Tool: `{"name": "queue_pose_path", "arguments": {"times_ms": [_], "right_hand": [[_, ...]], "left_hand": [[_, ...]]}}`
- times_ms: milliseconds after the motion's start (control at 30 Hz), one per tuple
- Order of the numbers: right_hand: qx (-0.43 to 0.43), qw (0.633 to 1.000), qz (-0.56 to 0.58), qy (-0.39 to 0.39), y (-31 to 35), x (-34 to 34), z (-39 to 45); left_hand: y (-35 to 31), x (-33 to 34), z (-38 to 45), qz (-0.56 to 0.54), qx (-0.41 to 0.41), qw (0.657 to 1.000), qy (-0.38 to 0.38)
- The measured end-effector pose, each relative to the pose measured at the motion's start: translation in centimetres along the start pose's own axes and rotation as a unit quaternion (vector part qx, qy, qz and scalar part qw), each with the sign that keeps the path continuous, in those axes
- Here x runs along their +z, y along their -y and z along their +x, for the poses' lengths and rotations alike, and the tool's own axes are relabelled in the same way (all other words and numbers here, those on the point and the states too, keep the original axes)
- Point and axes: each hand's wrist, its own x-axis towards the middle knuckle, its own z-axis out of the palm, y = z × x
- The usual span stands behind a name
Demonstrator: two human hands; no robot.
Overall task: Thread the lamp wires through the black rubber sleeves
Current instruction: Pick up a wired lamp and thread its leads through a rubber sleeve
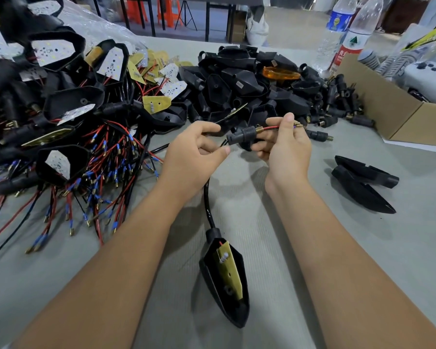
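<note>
At far right, an open brown cardboard box (398, 114) holds white ribbed parts. The black ribbed rubber sleeve (242, 136) lies left-to-right above the grey table (312, 248), its brass end rightward. The left hand (194, 152) pinches the black cable (208, 197); the right hand (285, 147) grasps the sleeve and red wire (272, 128).

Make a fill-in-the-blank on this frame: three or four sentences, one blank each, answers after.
1. The ribbed black rubber sleeve is held up between the left hand and the ____ hand.
2. The thin wire coming out of the sleeve's threaded brass end is ____ in colour.
3. The black lamp housing with the yellow circuit board lies on the grey ____.
4. The brown cardboard box sits on the ____ side of the table.

Answers: right; red; table; right
</note>
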Motion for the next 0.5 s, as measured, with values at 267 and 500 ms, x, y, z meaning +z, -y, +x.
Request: {"name": "queue_pose_path", "arguments": {"times_ms": [267, 500], "right_hand": [[0.004, 1.000, 0.017, -0.013, -0.01, -0.24, 0.21], [0.014, 0.999, 0.030, -0.024, -0.22, -0.20, 0.46]], "left_hand": [[-0.31, -0.03, -0.10, -0.019, 0.021, 0.999, 0.043], [-0.10, 0.11, -0.11, -0.024, -0.024, 0.998, 0.046]]}}
